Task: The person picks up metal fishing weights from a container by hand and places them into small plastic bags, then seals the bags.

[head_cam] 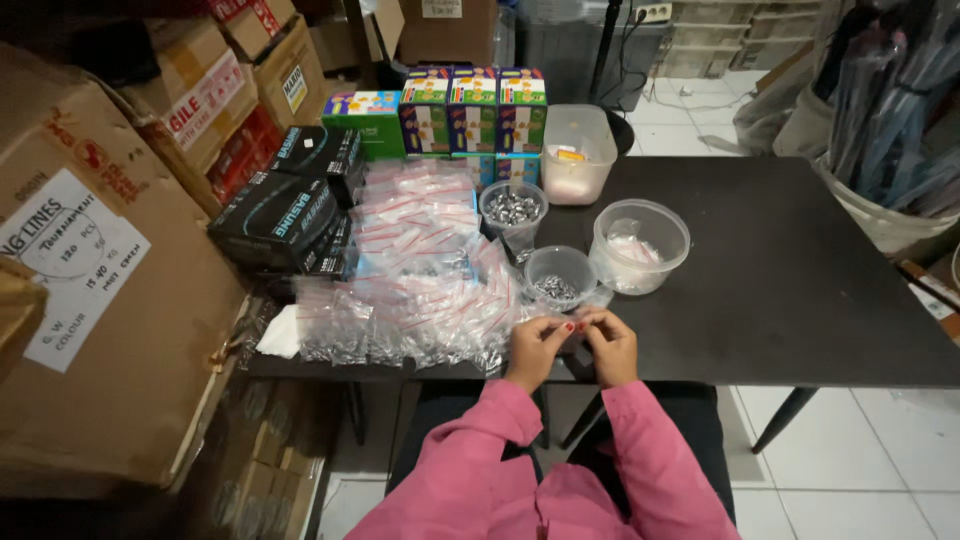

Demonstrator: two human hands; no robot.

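Small clear zip bag (573, 327) (red-striped seal)

Pink sleeves (600, 470), red-painted nails.

Lighting: dim, even overhead; soft glare on zip bags (420, 270) left of the left hand (535, 350). Cartons far left dark, edges bowed. Focus sharp at centre.

Place: stockroom or small packing room | Proof: stacked brown cardboard cartons (110, 300) along the left, black product boxes (285, 215) and colourful small boxes (470, 110) piled up | black work table (800, 280) heaped with small zip bags (420, 270) and tubs of metal bits (513, 208) | white tiled floor (850, 470), bin of long rods (890, 110).
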